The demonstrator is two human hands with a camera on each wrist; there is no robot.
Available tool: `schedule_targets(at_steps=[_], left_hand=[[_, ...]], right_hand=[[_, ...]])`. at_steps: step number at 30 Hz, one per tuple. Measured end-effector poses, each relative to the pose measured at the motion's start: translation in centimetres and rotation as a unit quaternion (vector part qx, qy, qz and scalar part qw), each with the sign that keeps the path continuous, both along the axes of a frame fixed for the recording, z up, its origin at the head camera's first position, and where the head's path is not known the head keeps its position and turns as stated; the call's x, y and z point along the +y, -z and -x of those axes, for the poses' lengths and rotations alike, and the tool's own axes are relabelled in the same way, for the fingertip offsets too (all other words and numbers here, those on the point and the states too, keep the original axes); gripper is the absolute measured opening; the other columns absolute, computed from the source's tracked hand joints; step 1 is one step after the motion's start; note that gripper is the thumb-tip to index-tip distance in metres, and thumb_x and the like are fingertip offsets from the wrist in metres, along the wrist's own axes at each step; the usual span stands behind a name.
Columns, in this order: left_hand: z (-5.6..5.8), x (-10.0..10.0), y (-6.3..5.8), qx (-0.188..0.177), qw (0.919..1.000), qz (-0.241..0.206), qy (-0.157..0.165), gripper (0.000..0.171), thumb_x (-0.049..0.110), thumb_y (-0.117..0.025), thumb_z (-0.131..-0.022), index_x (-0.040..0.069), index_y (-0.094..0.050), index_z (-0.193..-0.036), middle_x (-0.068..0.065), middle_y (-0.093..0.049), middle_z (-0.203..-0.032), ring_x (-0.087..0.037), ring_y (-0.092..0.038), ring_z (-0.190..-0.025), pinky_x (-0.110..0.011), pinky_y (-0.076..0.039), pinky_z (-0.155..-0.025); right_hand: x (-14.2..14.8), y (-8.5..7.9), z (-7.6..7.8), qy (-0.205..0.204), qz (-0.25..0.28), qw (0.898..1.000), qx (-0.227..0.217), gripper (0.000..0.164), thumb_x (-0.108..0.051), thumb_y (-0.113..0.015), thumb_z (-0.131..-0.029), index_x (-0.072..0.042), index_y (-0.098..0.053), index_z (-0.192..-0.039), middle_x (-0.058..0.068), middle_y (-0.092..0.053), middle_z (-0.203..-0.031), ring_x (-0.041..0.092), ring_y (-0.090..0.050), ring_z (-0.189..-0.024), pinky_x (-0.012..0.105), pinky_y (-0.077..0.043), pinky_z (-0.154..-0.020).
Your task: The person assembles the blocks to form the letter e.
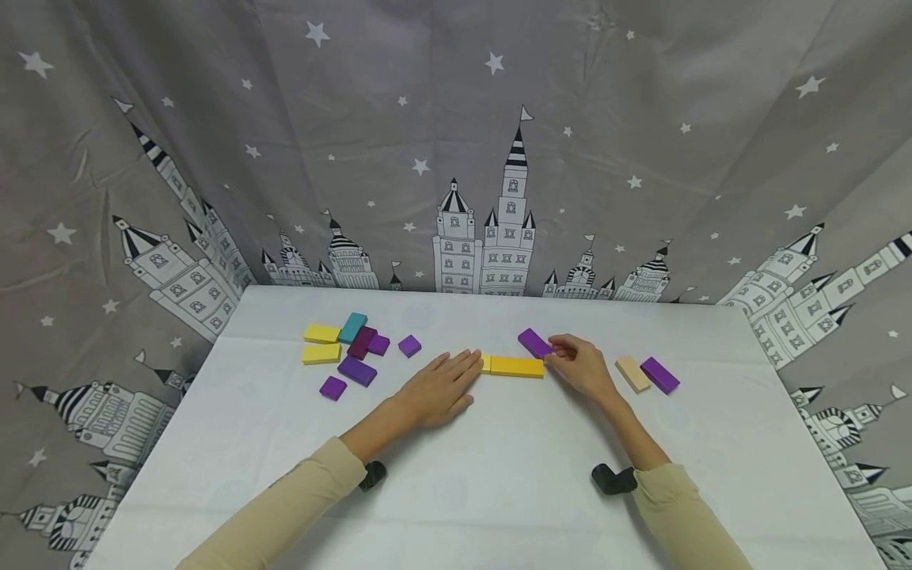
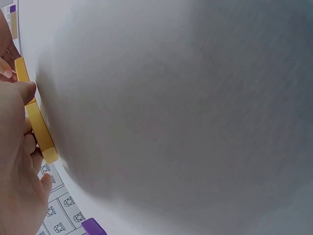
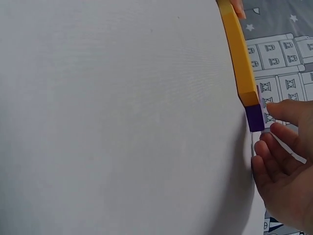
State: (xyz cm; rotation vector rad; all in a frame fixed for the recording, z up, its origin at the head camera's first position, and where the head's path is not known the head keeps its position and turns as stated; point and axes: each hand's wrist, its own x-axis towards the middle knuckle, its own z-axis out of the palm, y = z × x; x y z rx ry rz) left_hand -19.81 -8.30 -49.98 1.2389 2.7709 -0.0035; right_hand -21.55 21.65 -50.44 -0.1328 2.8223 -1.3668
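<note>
Grey star-and-castle curtain [image 1: 356, 119] behind and at both sides, white table [image 1: 499, 491] in front. Left of the left fingers: cluster of loose blocks [image 1: 358, 370], yellow, teal, purple, maroon. Left hand [image 1: 436, 392]: fingers extended, laid across the left part of the yellow row [image 1: 517, 366]. Row's long axis runs left-right, its right end just nearside of the right fingertips. Purple block [image 1: 534, 343] sits behind that end, long axis diagonal, far-left to near-right, near end at the right fingertips. Right hand [image 1: 580, 368]: narrow finger gap, can't tell pinch from touch. Right of those fingers: beige block [image 1: 632, 374], then second purple block [image 1: 660, 375].
</note>
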Motion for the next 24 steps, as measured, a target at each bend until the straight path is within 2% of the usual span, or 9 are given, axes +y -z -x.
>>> schedule_targets(at_steps=[7, 11, 19, 24], left_hand=[[-0.1, -0.1, -0.1, -0.002, 1.0000, -0.003, 0.000, 0.062, 0.036, -0.041, -0.107, 0.004, -0.026, -0.157, -0.011, -0.020, -0.164, -0.025, -0.018, -0.150, -0.044, -0.014, -0.121], [-0.1, 0.0, -0.1, -0.001, 1.0000, -0.004, -0.001, 0.062, 0.036, -0.041, -0.107, 0.004, -0.026, -0.157, -0.011, -0.020, -0.164, -0.025, -0.018, -0.150, -0.044, -0.014, -0.121], [0.0, 0.0, 0.2, 0.002, 1.0000, 0.004, -0.004, 0.062, 0.037, -0.040, -0.107, 0.005, -0.025, -0.158, -0.009, -0.020, -0.164, -0.023, -0.017, -0.150, -0.043, -0.014, -0.121], [0.1, 0.0, 0.2, 0.001, 1.0000, 0.007, -0.005, 0.062, 0.038, -0.039, -0.107, 0.006, -0.024, -0.158, -0.009, -0.019, -0.164, -0.023, -0.017, -0.150, -0.043, -0.014, -0.121]], right_hand=[[2.0, -1.1, -1.4, -0.005, 0.004, 1.000, 0.028, 0.038, -0.009, -0.069, -0.094, 0.003, -0.062, -0.129, 0.020, -0.064, -0.125, 0.035, -0.060, -0.114, 0.048, -0.048, -0.100], [3.9, -1.7, -2.0, 0.004, -0.003, 0.999, 0.043, 0.037, -0.008, -0.069, -0.094, 0.004, -0.062, -0.129, 0.022, -0.063, -0.126, 0.038, -0.058, -0.117, 0.049, -0.046, -0.102], [8.3, -2.9, -4.3, 0.045, -0.018, 0.997, 0.055, 0.038, -0.016, -0.068, -0.096, 0.004, -0.062, -0.128, 0.029, -0.062, -0.123, 0.045, -0.057, -0.115, 0.057, -0.046, -0.098], [10.9, -3.2, -5.5, 0.072, -0.053, 0.994, 0.061, 0.036, -0.011, -0.068, -0.096, 0.005, -0.062, -0.127, 0.029, -0.064, -0.120, 0.045, -0.060, -0.112, 0.057, -0.047, -0.095]])
